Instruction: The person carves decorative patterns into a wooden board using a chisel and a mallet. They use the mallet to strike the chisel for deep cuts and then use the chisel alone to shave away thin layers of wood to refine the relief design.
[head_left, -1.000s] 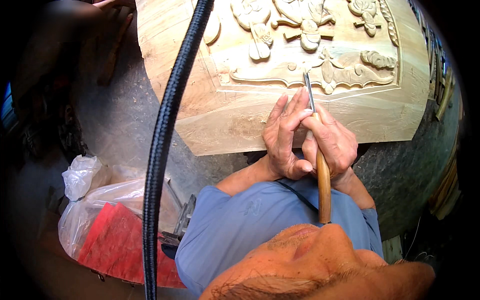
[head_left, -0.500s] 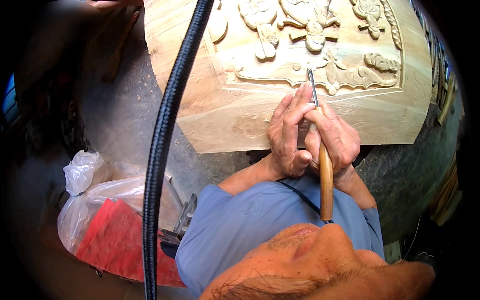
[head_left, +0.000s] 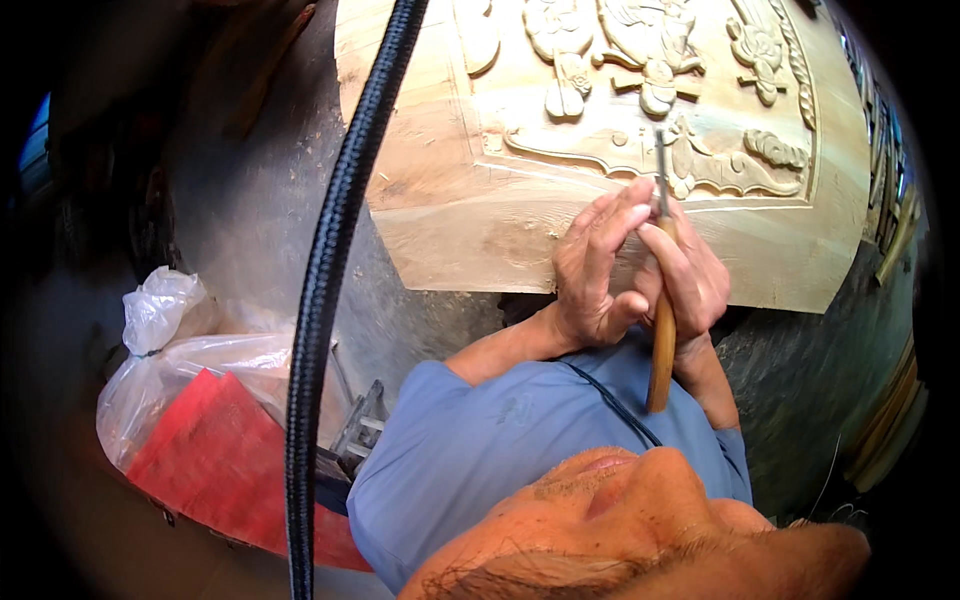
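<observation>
– Spotted chisel (head_left: 663, 340), left grip (head_left: 592, 255), right grip (head_left: 698, 280) and carved panel (head_left: 470, 235) all shifted right in view vs. half a sec ago. Also noticed chisel lined up nearer to vertical in view.
– OK. Holding how, w/ each grip?
– Closed round wooden handle w/ right grip, approx. at blade end. Keeping left grip loosely spread, w/ thumb apart, fingertips right by metal shank (head_left: 663, 195). Can't tell re contact there.
– Pointing where?
– Away from body, over raised scrollwork (head_left: 725, 172) on near part of panel, just beside leaf motif (head_left: 684, 160). Blurred at tip, so can't tell if touching wood.
– Seeing what else?
– Can make out tied clear bag (head_left: 165, 310) next to red sheet (head_left: 210, 425), lower left, plus black cable (head_left: 328, 240) running top to bottom.
</observation>
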